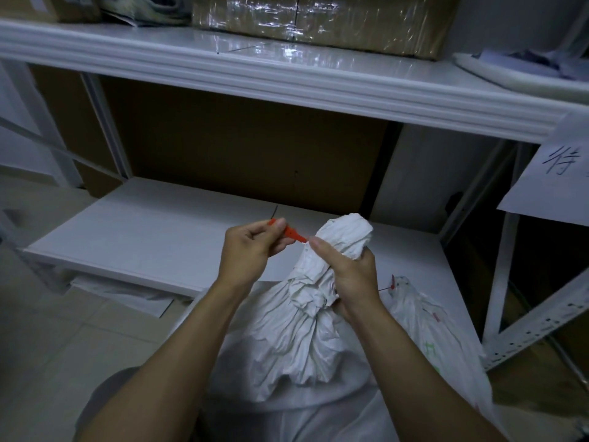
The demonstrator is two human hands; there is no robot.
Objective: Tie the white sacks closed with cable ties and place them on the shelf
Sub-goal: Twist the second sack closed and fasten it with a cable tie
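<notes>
The left hand (251, 247) is pinching the orange cable tie (290, 232) between its thumb and curled fingers, just left of the sack's neck. A thin dark tail of the tie is poking out past the knuckles toward the far side. From that pinch the tie is running right to the neck, where the right forefinger's tip is meeting it. Whether it is already looping the neck I cannot tell, since the fingers are covering that spot.

The right hand (347, 275) is clamping round the gathered neck of the white sack (296, 339), fingers curled tight on the bunched fabric. Above the grip, the sack's mouth is standing up as a crumpled, folded-over knob. Below it, the woven-looking white cloth is fanning out in deep pleats into a full, rounded body.

The sack is standing upright in the near middle, between the two forearms, in front of the lower shelf board (143, 231). Its base is sitting on more white material, and I cannot tell what that is.

Just right of it a second white sack (414, 317) is lying, thinner and shinier, with a red tie (393, 282) at its top.

Farther off, the upper shelf (255, 74) is carrying a tape-wrapped cardboard box (318, 20). A paper sign (561, 173) with handwritten characters is hanging at the far right.
</notes>
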